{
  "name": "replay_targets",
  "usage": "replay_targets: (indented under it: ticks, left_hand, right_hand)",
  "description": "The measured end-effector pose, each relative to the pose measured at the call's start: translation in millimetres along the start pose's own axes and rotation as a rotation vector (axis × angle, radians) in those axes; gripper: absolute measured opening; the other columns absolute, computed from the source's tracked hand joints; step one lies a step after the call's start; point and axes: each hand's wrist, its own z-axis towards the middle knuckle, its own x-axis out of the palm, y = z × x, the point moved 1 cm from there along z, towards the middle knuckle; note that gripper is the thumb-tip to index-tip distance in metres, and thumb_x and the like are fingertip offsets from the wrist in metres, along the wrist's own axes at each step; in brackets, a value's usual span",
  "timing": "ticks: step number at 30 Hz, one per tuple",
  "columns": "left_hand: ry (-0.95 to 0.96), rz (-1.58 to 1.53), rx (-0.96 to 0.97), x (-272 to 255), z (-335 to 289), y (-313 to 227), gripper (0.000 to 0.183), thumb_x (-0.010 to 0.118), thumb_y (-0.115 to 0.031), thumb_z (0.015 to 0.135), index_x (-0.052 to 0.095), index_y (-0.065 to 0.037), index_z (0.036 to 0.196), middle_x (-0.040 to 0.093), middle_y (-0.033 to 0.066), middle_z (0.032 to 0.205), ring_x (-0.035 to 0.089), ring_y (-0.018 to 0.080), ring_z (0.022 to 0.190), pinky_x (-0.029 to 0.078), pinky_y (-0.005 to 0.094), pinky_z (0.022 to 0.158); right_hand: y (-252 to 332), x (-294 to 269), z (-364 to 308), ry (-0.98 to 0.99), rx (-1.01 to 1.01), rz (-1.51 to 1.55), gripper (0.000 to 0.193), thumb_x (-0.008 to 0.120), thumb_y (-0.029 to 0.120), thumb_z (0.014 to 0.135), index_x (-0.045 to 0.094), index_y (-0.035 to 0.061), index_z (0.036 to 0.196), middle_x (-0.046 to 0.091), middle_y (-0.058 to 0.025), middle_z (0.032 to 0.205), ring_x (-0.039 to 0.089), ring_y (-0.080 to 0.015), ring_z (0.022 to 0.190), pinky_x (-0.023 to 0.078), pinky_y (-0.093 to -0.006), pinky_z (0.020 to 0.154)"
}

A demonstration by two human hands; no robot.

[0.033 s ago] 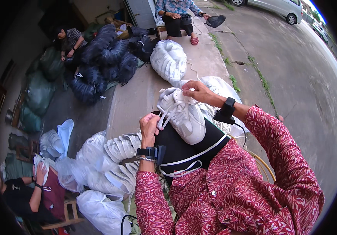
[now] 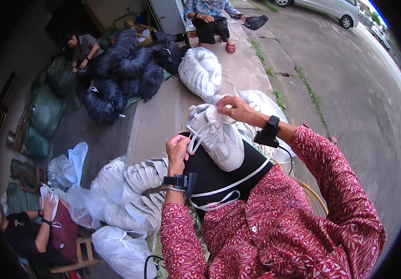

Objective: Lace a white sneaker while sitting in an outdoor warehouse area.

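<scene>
A white sneaker rests on the black cloth over my lap, its toe toward me. White shoelace runs through its eyelets and loops out to the left. My left hand is closed in a pinch on that loop, beside the shoe's left side. At the shoe's collar, my right hand pinches the lace near the upper eyelets; its fingertips partly hide the spot. White ties of the cloth lie across my lap.
White shoes in clear plastic lie to my left; a wrapped white bundle stands ahead. Dark bundles fill the far left. One co-worker sits at lower left, another ahead. A yellow hose runs at my right.
The dark shoe-like item in the far co-worker's hand has shifted slightly upward. My hands and the sneaker have not visibly moved.
</scene>
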Motion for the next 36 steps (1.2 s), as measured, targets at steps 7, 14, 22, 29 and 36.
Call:
replay_targets:
  ticks: [7, 14, 22, 29, 36]
  left_hand:
    - [-0.038, 0.025, 0.017, 6, -1, 2, 0.009, 0.056, -0.008, 0.078, 0.059, 0.000, 0.076, 0.057, 0.0059, 0.057, 0.053, 0.0115, 0.040, 0.030, 0.0197, 0.030]
    - [-0.104, 0.186, 0.169, 15, 7, 6, 0.013, 0.058, -0.011, 0.080, 0.061, 0.001, 0.074, 0.058, 0.0053, 0.057, 0.054, 0.0118, 0.045, 0.038, 0.0245, 0.035]
    - [-0.359, 0.903, 0.606, 24, -3, -15, 0.017, 0.064, -0.008, 0.071, 0.062, -0.003, 0.087, 0.057, 0.0104, 0.083, 0.057, 0.0293, 0.079, 0.045, 0.0393, 0.069]
    - [-0.140, 1.166, 0.867, 22, -14, -33, 0.030, 0.064, -0.003, 0.070, 0.061, -0.007, 0.100, 0.052, 0.0115, 0.089, 0.053, 0.0295, 0.087, 0.045, 0.0392, 0.073]
    - [-0.021, 1.308, 0.927, 25, -13, -52, 0.020, 0.062, -0.002, 0.067, 0.061, -0.004, 0.087, 0.051, 0.0123, 0.085, 0.052, 0.0315, 0.085, 0.044, 0.0402, 0.070]
  right_hand:
    - [6, 1, -5, 0.039, -0.102, -0.088, 0.024, 0.058, 0.020, 0.082, 0.063, -0.0018, 0.092, 0.056, -0.0156, 0.107, 0.054, -0.0263, 0.097, 0.044, -0.0362, 0.081]
    - [15, 6, -6, 0.112, -0.134, -0.230, 0.022, 0.058, 0.019, 0.080, 0.064, -0.0015, 0.086, 0.044, -0.0187, 0.125, 0.043, -0.0316, 0.113, 0.039, -0.0408, 0.091]
    - [17, 7, 0, 0.128, -0.153, -0.249, 0.023, 0.055, 0.018, 0.072, 0.066, -0.0024, 0.076, 0.046, -0.0208, 0.123, 0.043, -0.0340, 0.115, 0.036, -0.0418, 0.094]
    - [23, 19, 14, 0.035, -0.204, -0.649, 0.029, 0.055, 0.025, 0.067, 0.066, -0.0002, 0.076, 0.055, -0.0150, 0.110, 0.043, -0.0312, 0.110, 0.041, -0.0429, 0.084]
    - [59, 25, 7, 0.078, -0.341, -0.919, 0.024, 0.061, 0.022, 0.061, 0.067, 0.0031, 0.073, 0.054, -0.0129, 0.099, 0.041, -0.0302, 0.106, 0.039, -0.0370, 0.074]
